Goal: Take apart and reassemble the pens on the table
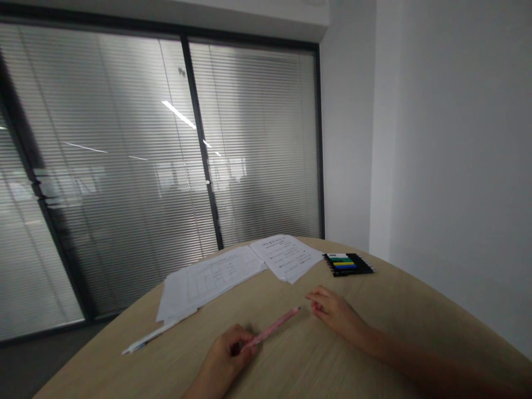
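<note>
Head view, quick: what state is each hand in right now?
Left hand: closed, holding a pink pen.
Right hand: open, fingers loosely curled, holding nothing.

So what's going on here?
One person at a round wooden table: the left hand holds a pink pen, and the right hand rests just past its tip, not touching it. Printed papers lie farther off, beside a black pack of markers. A white pen lies near them.
</note>
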Action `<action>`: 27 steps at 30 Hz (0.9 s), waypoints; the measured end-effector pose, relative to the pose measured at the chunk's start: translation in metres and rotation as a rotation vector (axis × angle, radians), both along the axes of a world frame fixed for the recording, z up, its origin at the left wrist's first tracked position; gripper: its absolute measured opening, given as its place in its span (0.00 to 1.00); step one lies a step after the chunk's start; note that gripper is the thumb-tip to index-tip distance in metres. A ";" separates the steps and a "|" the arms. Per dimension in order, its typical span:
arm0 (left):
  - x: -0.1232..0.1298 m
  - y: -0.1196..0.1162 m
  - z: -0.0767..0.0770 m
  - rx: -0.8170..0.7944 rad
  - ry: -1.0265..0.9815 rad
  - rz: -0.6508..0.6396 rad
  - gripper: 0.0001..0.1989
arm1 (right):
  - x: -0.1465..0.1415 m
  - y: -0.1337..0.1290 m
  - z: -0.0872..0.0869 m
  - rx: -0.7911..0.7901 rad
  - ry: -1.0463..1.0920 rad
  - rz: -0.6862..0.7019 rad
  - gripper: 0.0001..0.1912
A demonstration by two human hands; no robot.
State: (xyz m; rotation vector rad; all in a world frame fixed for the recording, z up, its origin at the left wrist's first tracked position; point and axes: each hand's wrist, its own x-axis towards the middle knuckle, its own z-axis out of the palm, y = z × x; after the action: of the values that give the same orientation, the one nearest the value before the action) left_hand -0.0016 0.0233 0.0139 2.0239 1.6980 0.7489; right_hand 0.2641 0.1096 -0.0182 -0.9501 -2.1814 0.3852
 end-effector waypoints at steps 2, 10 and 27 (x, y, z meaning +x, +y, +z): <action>0.000 0.000 0.000 0.004 0.005 -0.006 0.11 | 0.000 0.000 0.001 -0.011 -0.028 0.030 0.14; 0.004 -0.003 0.005 -0.008 -0.003 0.004 0.11 | 0.000 -0.001 0.002 -0.022 -0.037 0.020 0.14; 0.003 -0.002 0.003 -0.007 -0.026 -0.013 0.11 | -0.003 -0.032 0.018 0.325 -0.444 0.292 0.14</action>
State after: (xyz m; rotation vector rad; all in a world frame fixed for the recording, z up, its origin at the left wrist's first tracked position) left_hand 0.0012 0.0217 0.0167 2.0103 1.6692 0.7600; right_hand 0.2616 0.0779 -0.0001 -0.5737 -2.6920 -0.0621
